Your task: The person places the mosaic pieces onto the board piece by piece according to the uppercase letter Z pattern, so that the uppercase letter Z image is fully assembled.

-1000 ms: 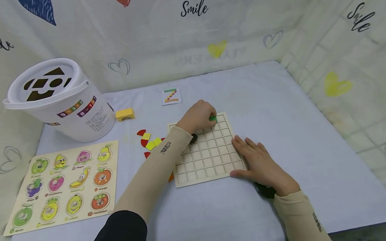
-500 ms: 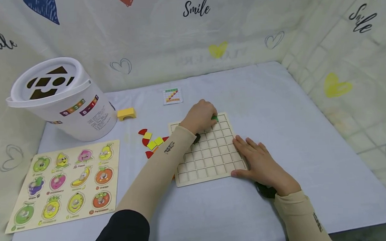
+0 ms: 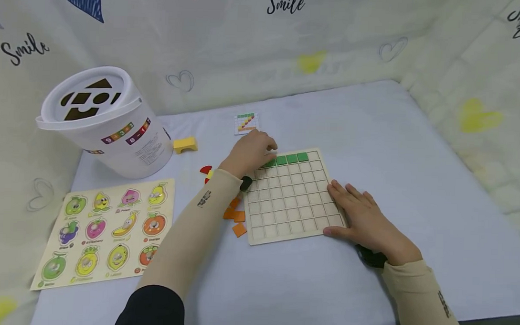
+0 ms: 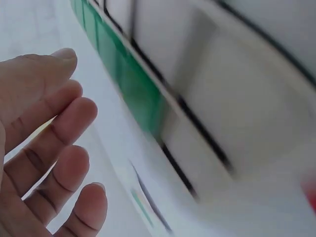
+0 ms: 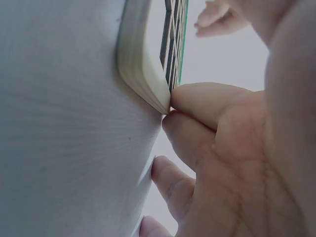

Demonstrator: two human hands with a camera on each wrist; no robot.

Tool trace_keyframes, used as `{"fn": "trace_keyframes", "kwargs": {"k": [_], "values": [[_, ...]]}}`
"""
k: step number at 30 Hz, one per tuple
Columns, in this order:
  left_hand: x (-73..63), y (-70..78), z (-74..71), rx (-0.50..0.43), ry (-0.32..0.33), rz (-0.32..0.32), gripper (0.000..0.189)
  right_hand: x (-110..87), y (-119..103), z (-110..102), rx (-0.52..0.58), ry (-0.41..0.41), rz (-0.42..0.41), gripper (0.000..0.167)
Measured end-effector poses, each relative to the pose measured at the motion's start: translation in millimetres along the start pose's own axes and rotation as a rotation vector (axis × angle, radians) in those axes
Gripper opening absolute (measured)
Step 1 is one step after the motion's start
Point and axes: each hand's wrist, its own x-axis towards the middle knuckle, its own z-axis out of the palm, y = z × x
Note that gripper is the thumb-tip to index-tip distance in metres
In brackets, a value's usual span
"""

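Note:
My left hand (image 3: 251,152) is over the far left corner of a wooden grid board (image 3: 288,202). Its fingers (image 4: 74,121) are loosely bent with nothing between them, as the left wrist view shows. A row of several green square tiles (image 3: 292,158) lines the board's far row, the leftmost partly hidden by this hand. My right hand (image 3: 365,221) lies along the board's right side, fingers spread; in the right wrist view its fingertips (image 5: 182,98) touch the board's edge (image 5: 143,64). Orange square tiles (image 3: 239,216) lie by the board's left edge.
A small pattern card (image 3: 246,123) lies beyond the board. Red pieces (image 3: 205,169) and yellow ones are partly behind my left arm. A yellow arch block (image 3: 185,144), a white bucket (image 3: 127,148) and a fruit puzzle board (image 3: 128,182) stand or lie at the left.
My left hand has moved left along the far row, away from the green tile it was pinching, uncovering the green row. The head view has shifted; my right hand stays at the board's edge.

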Motion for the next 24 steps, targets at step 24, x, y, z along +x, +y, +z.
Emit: {"fn": "trace_keyframes", "kwargs": {"k": [24], "values": [[-96.9, -109.1, -19.9, -0.112, -0.036, -0.289, 0.026, 6.2, 2.7, 0.9, -0.016, -0.001, -0.012, 0.112]]}}
